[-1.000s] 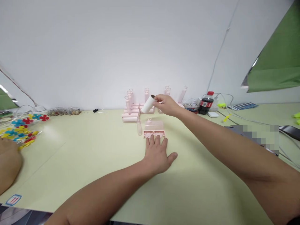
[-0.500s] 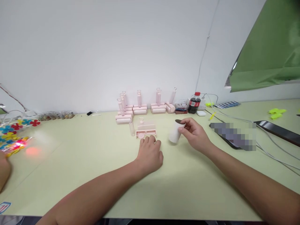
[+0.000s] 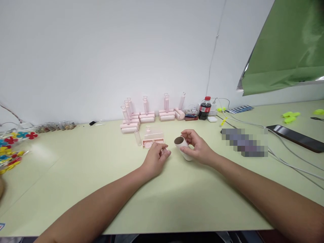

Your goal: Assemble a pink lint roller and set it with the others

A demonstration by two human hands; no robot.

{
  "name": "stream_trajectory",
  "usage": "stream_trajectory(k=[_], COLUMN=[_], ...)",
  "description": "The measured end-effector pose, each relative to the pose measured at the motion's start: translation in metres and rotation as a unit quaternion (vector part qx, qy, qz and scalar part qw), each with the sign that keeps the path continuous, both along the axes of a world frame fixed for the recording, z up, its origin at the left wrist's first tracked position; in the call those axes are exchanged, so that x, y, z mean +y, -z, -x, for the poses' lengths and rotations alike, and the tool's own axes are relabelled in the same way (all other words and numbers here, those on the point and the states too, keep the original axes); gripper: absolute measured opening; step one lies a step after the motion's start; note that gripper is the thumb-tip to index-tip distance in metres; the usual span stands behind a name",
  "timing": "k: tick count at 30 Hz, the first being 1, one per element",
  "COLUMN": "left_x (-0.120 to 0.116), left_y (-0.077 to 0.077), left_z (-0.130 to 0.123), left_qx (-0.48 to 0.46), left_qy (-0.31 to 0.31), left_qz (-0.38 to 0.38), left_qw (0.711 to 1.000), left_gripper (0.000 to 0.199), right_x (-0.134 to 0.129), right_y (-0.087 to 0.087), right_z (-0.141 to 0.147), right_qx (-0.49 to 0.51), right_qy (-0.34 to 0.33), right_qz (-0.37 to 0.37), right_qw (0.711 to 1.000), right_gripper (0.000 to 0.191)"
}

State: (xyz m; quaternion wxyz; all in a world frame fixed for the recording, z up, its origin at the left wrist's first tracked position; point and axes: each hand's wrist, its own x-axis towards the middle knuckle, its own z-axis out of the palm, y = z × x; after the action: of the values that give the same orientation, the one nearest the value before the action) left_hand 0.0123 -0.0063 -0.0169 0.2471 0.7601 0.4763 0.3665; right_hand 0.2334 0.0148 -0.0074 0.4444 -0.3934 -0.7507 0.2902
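The right hand (image 3: 198, 147) grasps a white hollow cylindrical roll (image 3: 186, 157), open end tilted up, far-left; left hand (image 3: 154, 159), grip unclear, by pink plastic case (image 3: 160, 140) containing pale disc (image 3: 149, 145).

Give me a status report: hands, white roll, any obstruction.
Right hand holding white roll, tilted, visible opening upward. Left hand curled, grip unclear. Left hand partly hides open pink case; clear tube beside it.

The white roll (image 3: 184, 155), a hollow tube with a brownish inside, stood tilted in the right hand (image 3: 199, 149), its open top leaning toward the left hand (image 3: 154, 159), beyond whose fingers the pink case (image 3: 152, 140) lay open, translucent lid raised.
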Motion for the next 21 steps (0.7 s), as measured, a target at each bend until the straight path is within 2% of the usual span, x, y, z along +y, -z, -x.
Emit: stream_trajectory(k=[2,5,9,14,21], left_x=[0.002,0.005,0.004,-0.003,-0.006], left_y=[0.000,0.001,-0.001,-0.003,-0.003], left_z=[0.000,-0.001,-0.004,-0.008,-0.008], left_qx=[-0.095,-0.232,-0.359,-0.405,-0.371], left_qy=[-0.006,-0.007,0.052,0.124,0.124], left_qz=[0.033,0.092,0.126,0.137,0.129], left_qw=[0.995,0.968,0.923,0.895,0.911], left_gripper=[0.023,0.028,0.037,0.038,0.044], right_x=[-0.001,-0.003,-0.007,-0.016,-0.025], right_y=[0.001,0.001,0.000,-0.003,-0.007], right_z=[0.001,0.002,0.005,0.013,0.020], right_qx=[-0.025,-0.056,-0.091,-0.085,-0.043], right_qy=[-0.016,-0.037,-0.055,-0.098,-0.111], right_qz=[0.004,0.007,0.000,0.008,0.007], right_qw=[1.000,0.998,0.994,0.992,0.993], right_gripper=[0.044,0.043,0.041,0.034,0.029])
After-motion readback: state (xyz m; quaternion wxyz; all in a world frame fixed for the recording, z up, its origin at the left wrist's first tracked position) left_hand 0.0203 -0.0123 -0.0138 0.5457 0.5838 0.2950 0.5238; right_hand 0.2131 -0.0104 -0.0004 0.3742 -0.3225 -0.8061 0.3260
